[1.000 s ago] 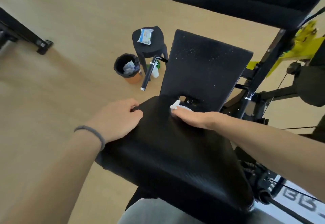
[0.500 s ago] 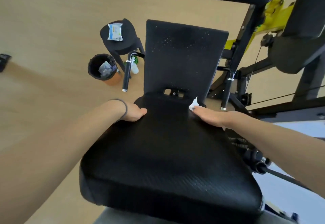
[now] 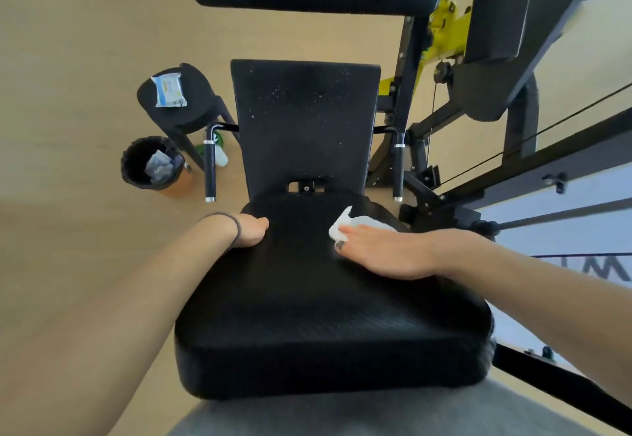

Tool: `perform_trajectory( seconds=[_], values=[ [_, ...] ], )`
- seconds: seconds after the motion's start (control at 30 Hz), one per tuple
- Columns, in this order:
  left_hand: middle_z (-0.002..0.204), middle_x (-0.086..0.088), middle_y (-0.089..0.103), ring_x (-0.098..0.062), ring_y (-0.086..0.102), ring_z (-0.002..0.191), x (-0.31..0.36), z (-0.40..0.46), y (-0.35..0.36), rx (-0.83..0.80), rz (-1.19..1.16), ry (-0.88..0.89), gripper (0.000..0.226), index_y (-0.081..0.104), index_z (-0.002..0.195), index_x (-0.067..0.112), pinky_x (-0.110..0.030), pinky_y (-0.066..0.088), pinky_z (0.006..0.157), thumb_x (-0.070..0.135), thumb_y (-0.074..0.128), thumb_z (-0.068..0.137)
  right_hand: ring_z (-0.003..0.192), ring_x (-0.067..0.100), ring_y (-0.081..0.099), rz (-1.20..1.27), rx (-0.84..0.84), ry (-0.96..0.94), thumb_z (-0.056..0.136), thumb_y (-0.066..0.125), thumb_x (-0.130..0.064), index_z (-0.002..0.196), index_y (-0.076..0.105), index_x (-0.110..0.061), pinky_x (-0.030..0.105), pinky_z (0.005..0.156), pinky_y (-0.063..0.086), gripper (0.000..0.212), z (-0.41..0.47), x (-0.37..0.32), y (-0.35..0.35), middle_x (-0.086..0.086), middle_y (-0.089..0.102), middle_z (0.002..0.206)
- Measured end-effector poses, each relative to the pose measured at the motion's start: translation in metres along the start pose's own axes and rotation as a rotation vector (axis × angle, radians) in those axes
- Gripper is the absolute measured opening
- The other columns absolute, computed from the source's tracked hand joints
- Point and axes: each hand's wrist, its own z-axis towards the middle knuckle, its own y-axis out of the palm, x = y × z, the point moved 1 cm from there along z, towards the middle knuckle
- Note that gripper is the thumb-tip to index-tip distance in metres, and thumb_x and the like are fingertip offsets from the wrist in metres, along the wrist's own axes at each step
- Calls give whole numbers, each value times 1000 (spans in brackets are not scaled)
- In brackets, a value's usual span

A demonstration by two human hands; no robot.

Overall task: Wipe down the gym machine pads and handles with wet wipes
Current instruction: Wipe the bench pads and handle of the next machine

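Pressing one wet wipe (image 3: 345,227) onto one seat pad (image 3: 307,316).

Black seat pad (image 3: 307,316) filled lower centre of frame; white wet wipe (image 3: 355,225) lay on its upper right part. Tan floor (image 3: 68,196) carried black bin (image 3: 152,163) at left; above it, black stool (image 3: 191,100) bore 1 wipes packet (image 3: 168,90).
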Motion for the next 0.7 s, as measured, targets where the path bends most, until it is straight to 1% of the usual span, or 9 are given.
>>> perform_trajectory(
  seconds=[0.03,0.1,0.2,0.3,0.37,0.47,0.53,0.6,0.7],
  values=[
    [161,-16,29,-29,30,147,-1,1,0,5,4,10,58,31,153,1,-33,24,116,37,15,110,88,25,57,-58,144,-56,95,43,3,101,58,-4,26,87,41,18,1,-21,-9,22,65,101],
    [161,-15,29,-28,30,147,-1,-1,1,-5,-3,9,57,31,153,2,-33,24,116,36,16,110,82,20,48,-125,443,-197,78,52,-5,84,49,2,15,69,39,10,0,-51,-23,4,67,71],
    [161,-15,29,-28,30,148,-1,1,0,-4,-22,15,58,32,153,3,-35,23,117,38,17,110,81,14,39,65,51,34,100,41,-11,112,50,3,15,79,46,21,18,-40,-1,1,50,81],
    [161,-15,30,-29,31,147,-1,1,1,0,-6,-11,60,33,153,2,-36,25,117,40,17,110,92,27,50,-93,-55,91,94,27,-48,125,50,0,46,90,46,62,15,15,6,5,50,95],
    [160,-15,32,-30,33,146,-1,3,1,4,-12,-19,60,34,152,3,-37,26,117,41,17,109,102,30,51,67,-115,234,102,24,-38,130,48,-5,48,94,44,49,8,21,14,12,54,114],
    [160,-15,32,-30,33,146,0,3,1,-6,-29,-30,59,34,152,3,-37,26,116,40,18,109,147,24,25,364,-239,264,111,19,-37,154,31,-16,42,124,17,49,11,-17,9,7,22,164],
    [160,-15,31,-30,32,146,0,3,1,-7,-40,-29,60,34,153,4,-36,25,116,41,18,109,150,29,22,276,-268,169,111,23,-36,155,30,-9,42,123,18,53,24,-26,12,11,21,165],
    [159,-14,33,-30,33,145,-1,3,0,-19,-53,-43,62,35,153,5,-38,25,117,44,19,109,125,43,48,413,-149,335,107,27,-39,145,37,4,50,107,40,58,34,-1,17,27,42,144],
    [157,-14,37,-31,36,143,-4,7,0,-19,-62,-61,63,38,152,6,-40,27,118,47,20,107,134,34,44,532,-131,616,105,24,-53,153,29,-7,46,114,33,66,2,69,20,17,40,152]
  ],
)
